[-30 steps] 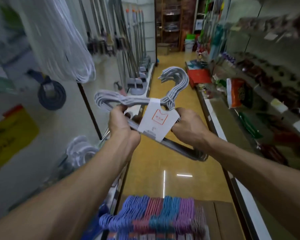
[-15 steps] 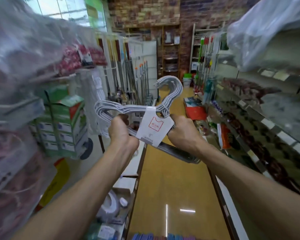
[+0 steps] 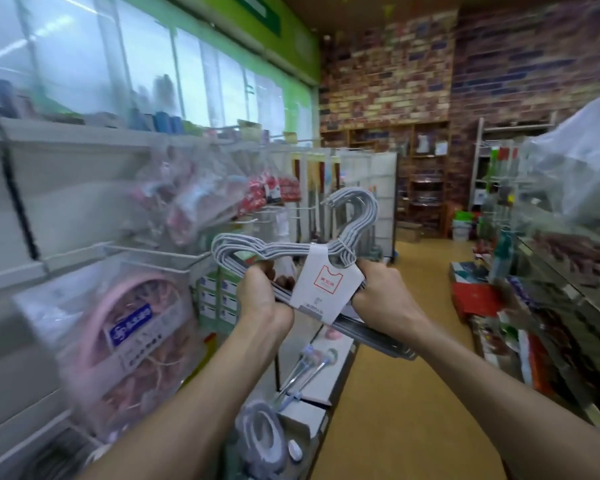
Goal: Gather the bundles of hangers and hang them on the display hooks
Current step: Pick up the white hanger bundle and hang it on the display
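Note:
A bundle of grey hangers with a white paper label is held up in front of me at chest height, hooks pointing up and to the right. My left hand grips the bundle's left shoulder, fingers curled round the bars. My right hand grips the right side just behind the label. Thin white display hooks jut from the shelving wall on the left, close to the bundle's left end.
The left wall carries bagged pink hanger rings, red packets and green-white boxes. A low ledge below holds small items. Stocked shelves line the right. A yellow aisle floor runs ahead to a brick wall.
My view has swung upward and left: the coloured hanger bundles at the bottom have dropped out of sight. Both hands keep the same grip, and the bundle has risen toward the upper shelving.

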The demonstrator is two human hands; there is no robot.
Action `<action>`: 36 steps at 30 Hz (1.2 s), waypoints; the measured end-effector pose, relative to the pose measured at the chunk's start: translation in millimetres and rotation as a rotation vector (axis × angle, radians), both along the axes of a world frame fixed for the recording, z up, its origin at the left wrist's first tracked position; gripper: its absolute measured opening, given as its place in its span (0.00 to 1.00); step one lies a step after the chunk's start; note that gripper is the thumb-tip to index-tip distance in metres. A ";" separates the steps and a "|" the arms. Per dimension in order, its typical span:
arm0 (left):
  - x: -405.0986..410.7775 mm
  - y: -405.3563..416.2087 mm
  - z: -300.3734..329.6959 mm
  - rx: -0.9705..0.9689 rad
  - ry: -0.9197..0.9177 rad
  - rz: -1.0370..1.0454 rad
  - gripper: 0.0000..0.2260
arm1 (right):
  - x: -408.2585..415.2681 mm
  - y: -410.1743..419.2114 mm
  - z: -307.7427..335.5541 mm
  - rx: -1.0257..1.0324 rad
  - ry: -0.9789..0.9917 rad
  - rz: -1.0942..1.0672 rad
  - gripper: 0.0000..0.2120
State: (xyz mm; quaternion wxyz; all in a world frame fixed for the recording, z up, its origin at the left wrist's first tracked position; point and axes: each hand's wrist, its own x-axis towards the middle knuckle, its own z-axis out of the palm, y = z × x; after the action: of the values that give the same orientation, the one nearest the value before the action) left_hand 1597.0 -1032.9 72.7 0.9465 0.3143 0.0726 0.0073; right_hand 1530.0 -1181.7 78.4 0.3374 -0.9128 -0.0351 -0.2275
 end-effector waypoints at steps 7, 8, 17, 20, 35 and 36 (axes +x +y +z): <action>-78.1 50.8 15.9 -0.015 -0.067 0.203 0.13 | -31.6 41.5 5.6 -0.009 -0.060 0.202 0.08; -90.7 60.0 18.4 0.001 -0.072 0.246 0.13 | -37.1 51.0 6.8 -0.007 -0.075 0.237 0.08; -178.8 167.9 37.1 0.073 -0.111 0.567 0.10 | -83.1 157.9 28.0 0.032 -0.133 0.545 0.09; -210.5 207.5 40.8 0.059 -0.124 0.680 0.11 | -103.4 198.1 35.4 0.019 -0.152 0.637 0.13; -425.5 384.5 67.3 0.198 -0.172 1.040 0.07 | -257.0 405.6 52.0 0.079 -0.206 0.966 0.17; -440.5 395.5 69.0 0.197 -0.177 1.057 0.07 | -269.1 418.8 53.4 0.087 -0.215 0.988 0.17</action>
State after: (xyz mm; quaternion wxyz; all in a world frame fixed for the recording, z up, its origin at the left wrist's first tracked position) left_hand 1156.6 -637.4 141.7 0.7825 0.3202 0.1399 0.5153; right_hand 1260.9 -762.8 131.8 0.4370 -0.7435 -0.4879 -0.1347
